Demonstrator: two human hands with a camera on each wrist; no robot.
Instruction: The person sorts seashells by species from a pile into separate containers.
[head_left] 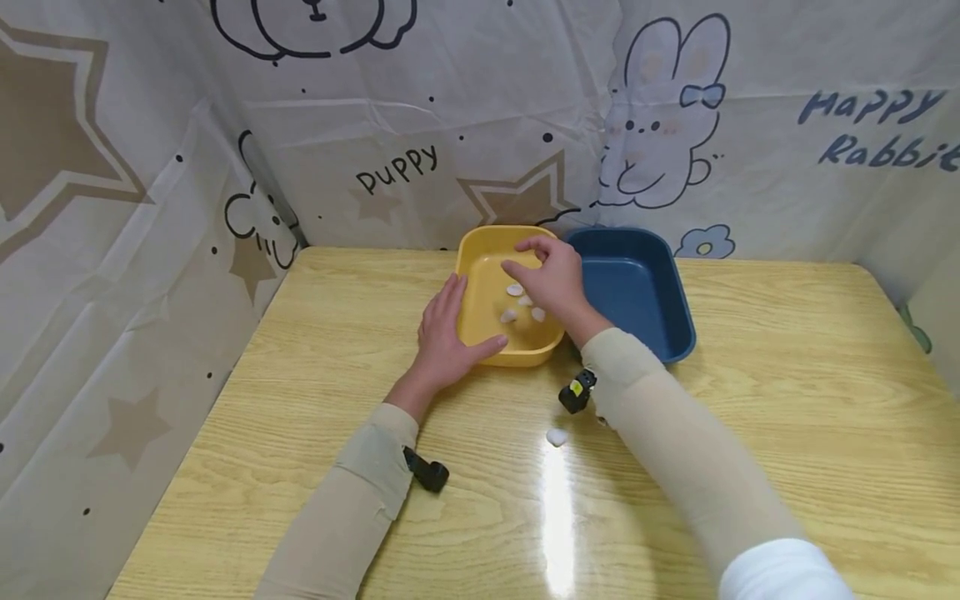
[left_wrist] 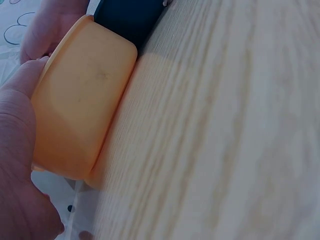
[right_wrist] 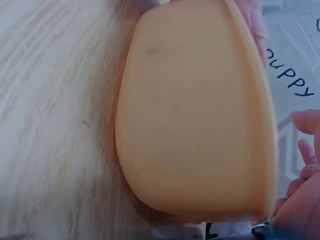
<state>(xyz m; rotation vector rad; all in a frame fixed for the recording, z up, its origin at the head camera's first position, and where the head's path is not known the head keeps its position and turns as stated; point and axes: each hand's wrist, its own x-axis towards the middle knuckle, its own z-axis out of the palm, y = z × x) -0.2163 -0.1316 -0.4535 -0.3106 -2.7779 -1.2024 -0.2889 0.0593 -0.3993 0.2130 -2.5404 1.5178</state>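
Note:
My left hand rests against the left side of a yellow plastic bin, its fingers straight along that side and its thumb lying across the front rim. Over the inside of the bin hovers my right hand, thumb and forefinger parted with nothing between them. Several small white pieces that look like seashells lie on the bin's floor below it. Another white shell-like piece sits on the table in front of the bin. Both wrist views show the bin's outer wall, with its inside hidden.
A dark blue bin stands right beside the yellow one. The wooden table ends at the back against a printed cloth. A small black camera is strapped to the left wrist, and another black camera to the right.

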